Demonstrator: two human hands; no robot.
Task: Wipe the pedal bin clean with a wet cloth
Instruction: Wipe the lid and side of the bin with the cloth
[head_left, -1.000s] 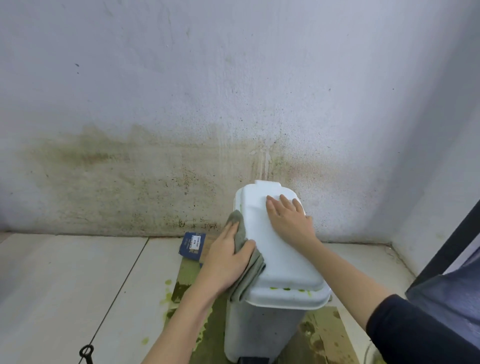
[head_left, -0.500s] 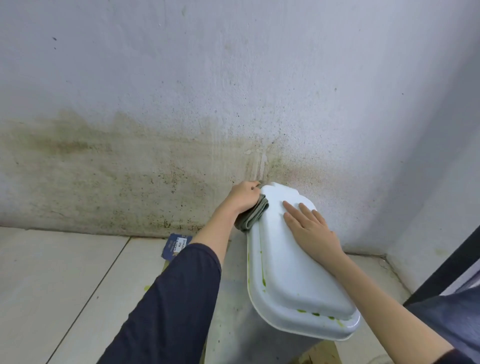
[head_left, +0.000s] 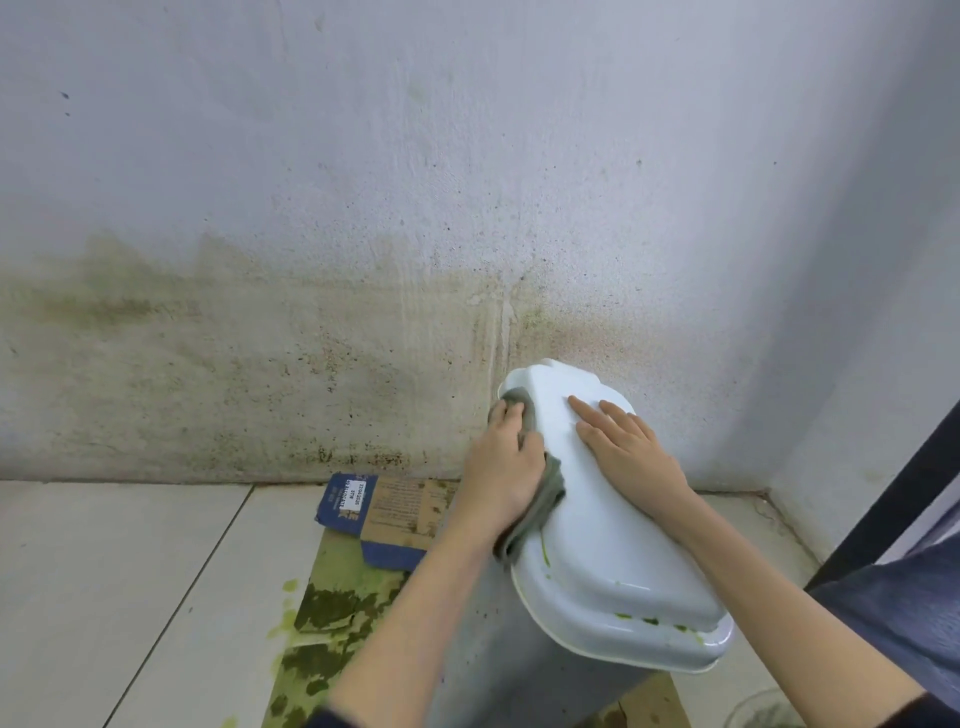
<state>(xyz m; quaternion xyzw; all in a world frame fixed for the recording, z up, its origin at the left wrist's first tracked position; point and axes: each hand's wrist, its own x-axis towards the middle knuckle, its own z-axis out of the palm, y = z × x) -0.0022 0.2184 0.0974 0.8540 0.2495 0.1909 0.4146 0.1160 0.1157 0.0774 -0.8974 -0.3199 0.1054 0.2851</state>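
Grey cloth (head_left: 540, 499) — one — gripped by left hand (head_left: 501, 467); right hand (head_left: 631, 452) flat on one bin lid (head_left: 613, 561).

**One head camera, aimed down at the bin in the corner**

You are working from a single wide-angle view, worn on your head and pitched forward and down. It faces the stained wall (head_left: 311, 338) straight behind the pedal bin (head_left: 597, 519), which sits close below the lens, right of centre. Your forearms enter from the bottom edge toward the bin. Left of the bin lie floor tiles (head_left: 104, 571); right of it, the room corner. No second view overlaps this one.
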